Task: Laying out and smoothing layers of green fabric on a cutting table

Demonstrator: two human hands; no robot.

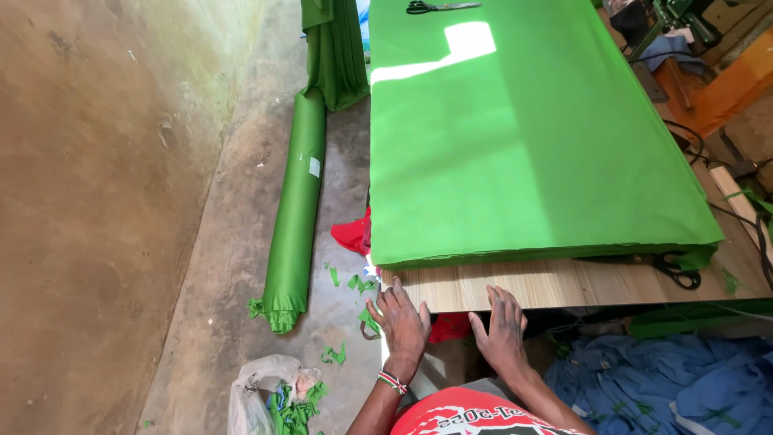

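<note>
Left hand [403,324] and right hand [501,326] open, empty, at near edge of wooden table [564,283] under flat green fabric stack [515,137].

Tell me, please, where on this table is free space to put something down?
Free: the bare wooden strip between the green fabric stack and the near edge, right of both hands, left hand and right hand. Crowded: black scissors at its right end.

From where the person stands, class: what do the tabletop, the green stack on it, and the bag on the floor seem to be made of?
Tabletop: probably wood or wood-look laminate; pale grain lines, smooth finish.
Green stack: woven or knit cloth, matte; layered edges show at the front.
Bag: thin clear plastic, crinkled and shiny, holding green scraps.
</note>
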